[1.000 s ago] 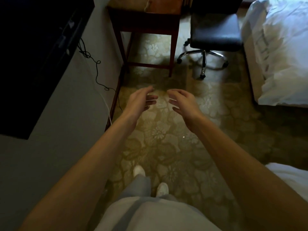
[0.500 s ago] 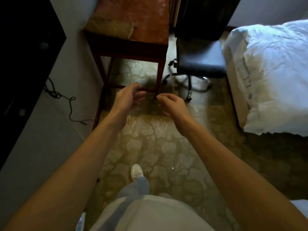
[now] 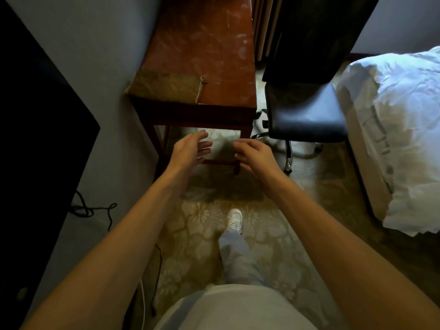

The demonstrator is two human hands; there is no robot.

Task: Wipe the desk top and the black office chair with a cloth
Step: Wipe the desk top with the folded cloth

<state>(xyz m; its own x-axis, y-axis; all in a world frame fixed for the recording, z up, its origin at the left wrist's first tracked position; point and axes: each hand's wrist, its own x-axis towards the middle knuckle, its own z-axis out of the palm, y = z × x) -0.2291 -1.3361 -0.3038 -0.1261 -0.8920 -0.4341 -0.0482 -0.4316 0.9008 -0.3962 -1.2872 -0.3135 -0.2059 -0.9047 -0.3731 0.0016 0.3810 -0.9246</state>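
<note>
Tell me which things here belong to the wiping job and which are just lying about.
For the job: desk top, tan cloth on its near left corner, black office chair, left hand and right hand, both empty.
Just there: bed, dark curtain, black cable by the wall.

Wooden desk (image 3: 214, 51): tan cloth (image 3: 164, 86) flat on near left corner. Patterned carpet (image 3: 197, 234): desk, black office chair (image 3: 307, 115) standing.

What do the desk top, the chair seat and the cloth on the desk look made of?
Desk top: reddish-brown wood, apparently varnished, with pale smears. Chair seat: black leather or vinyl, judging by its smooth sheen. Cloth: dull olive fabric, probably woven; a cord hangs at its edge.
</note>
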